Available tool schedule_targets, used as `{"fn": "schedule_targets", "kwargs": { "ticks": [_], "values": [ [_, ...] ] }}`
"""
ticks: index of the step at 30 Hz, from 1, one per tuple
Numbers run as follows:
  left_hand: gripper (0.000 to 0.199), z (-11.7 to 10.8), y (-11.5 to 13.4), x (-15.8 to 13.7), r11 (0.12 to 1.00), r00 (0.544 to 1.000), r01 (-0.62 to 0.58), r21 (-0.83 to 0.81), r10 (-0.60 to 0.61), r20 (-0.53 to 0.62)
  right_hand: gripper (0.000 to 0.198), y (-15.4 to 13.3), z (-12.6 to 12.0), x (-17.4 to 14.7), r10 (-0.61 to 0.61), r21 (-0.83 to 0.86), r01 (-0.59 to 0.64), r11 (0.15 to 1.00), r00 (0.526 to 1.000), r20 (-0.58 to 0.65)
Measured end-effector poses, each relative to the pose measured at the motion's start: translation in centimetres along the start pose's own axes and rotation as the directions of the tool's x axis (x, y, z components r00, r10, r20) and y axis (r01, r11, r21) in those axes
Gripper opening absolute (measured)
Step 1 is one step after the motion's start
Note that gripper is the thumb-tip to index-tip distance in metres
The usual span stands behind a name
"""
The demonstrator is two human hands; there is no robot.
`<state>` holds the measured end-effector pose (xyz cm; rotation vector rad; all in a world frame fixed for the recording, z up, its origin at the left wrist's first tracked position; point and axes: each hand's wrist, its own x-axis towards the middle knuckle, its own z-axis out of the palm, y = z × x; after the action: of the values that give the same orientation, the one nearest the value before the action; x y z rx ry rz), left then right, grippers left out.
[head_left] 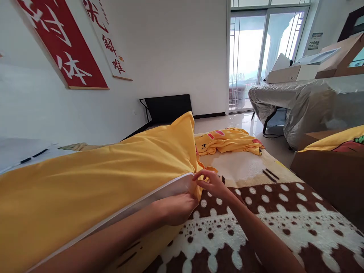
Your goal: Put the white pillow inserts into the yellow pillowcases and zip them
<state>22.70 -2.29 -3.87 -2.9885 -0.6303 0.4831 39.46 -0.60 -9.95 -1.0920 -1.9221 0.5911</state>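
Note:
A large yellow fabric cover (113, 163) stretches from the left edge to the middle, its corner standing up in a peak. Along its lower side runs an opening with a white edge, showing a smooth white insert (167, 189) inside. My left hand (179, 208) reaches into the opening near the corner, closed; its fingertips are hidden by the fabric, so what they grip is unclear. Just above it, my right hand (209, 180) pinches the gathered cover at the end of the opening with thumb and forefinger, the other fingers bent.
Under the cover lies a brown, white and cream patterned blanket (273, 212). A crumpled yellow cloth (227, 140) rests on its far end. At right, a brown box (324, 178) has yellow fabric on it. Behind stand a plastic-covered table (307, 98) with cartons and sliding glass doors (256, 57).

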Motion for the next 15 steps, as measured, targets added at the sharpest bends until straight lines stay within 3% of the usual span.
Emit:
{"fn": "schedule_targets", "kwargs": {
  "ticks": [2, 3, 5, 8, 10, 15],
  "values": [
    [0.028, 0.0, 0.0, 0.6, 0.999, 1.000, -0.020, 0.030, 0.020, 0.021, 0.030, 0.5, 1.6, 0.3, 0.185, -0.131, -0.228, 0.965, 0.942, -0.280],
    [0.025, 0.1, 0.0, 1.1, 0.998, 0.999, -0.038, 0.046, 0.037, 0.025, 0.041, 1.0, 2.4, 0.4, 0.246, -0.184, -0.315, 0.931, 0.914, -0.322],
    [0.023, 0.6, -0.4, 2.5, 0.995, 0.997, -0.069, 0.075, 0.067, 0.030, 0.052, 2.3, 3.6, 0.5, 0.331, -0.255, -0.394, 0.883, 0.908, -0.257],
    [0.022, 1.9, -1.3, 5.3, 0.993, 0.998, -0.057, 0.108, 0.054, 0.033, 0.031, 4.4, 3.9, 0.6, 0.406, -0.300, -0.429, 0.852, 0.903, -0.141],
    [0.026, 2.9, -2.1, 7.0, 0.993, 1.000, -0.003, 0.118, 0.002, 0.007, 0.017, 5.3, 3.3, 0.5, 0.443, -0.321, -0.461, 0.827, 0.887, -0.133],
    [0.023, 5.1, -4.1, 9.4, 0.980, 0.970, 0.188, 0.061, -0.175, -0.166, 0.016, 5.9, 1.3, 0.2, 0.529, -0.345, -0.546, 0.763, 0.835, -0.151]
  ]
}}
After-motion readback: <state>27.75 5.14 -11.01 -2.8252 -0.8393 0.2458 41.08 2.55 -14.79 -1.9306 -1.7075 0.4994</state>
